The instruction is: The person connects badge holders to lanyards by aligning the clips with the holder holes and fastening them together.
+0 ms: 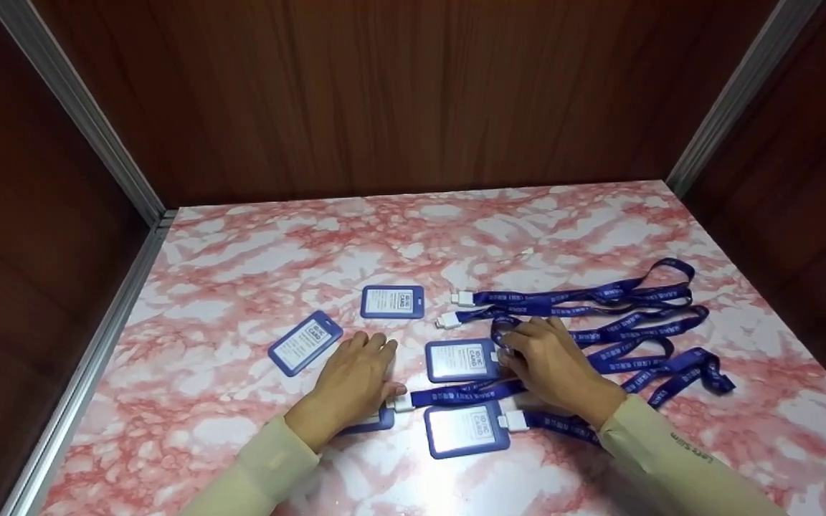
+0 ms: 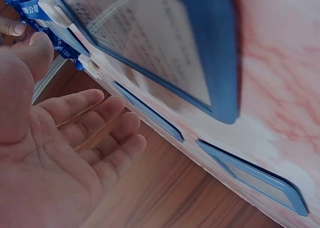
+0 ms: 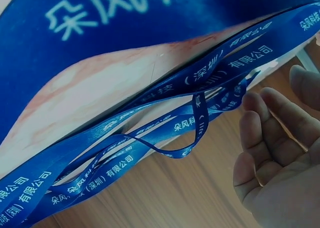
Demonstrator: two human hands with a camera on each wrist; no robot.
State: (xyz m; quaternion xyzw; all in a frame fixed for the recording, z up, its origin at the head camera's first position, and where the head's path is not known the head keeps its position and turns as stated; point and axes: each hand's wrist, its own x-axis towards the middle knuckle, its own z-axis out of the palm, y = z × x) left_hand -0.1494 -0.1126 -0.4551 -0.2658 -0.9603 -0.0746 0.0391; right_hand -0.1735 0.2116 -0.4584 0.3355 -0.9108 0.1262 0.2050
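My left hand [image 1: 355,373] hovers palm down over a blue card holder [image 1: 377,421] that it partly hides, with a white clip [image 1: 401,403] by the thumb. In the left wrist view its fingers [image 2: 90,118] are loosely bent, gripping nothing. My right hand [image 1: 553,358] is beside the clip end of another card holder [image 1: 462,360], over blue lanyards. The right wrist view shows relaxed, slightly bent fingers [image 3: 270,133] next to a lanyard [image 3: 195,83], with a gap to the thumb. A third clipped card holder [image 1: 467,430] lies nearest me.
Two card holders, one tilted [image 1: 305,342] and one straight [image 1: 392,302], lie without lanyards at the left and back. Two lanyards with white clips [image 1: 462,297] stretch rightward behind my right hand. Dark wood panels [image 1: 420,100] enclose the marbled pink table [image 1: 241,258].
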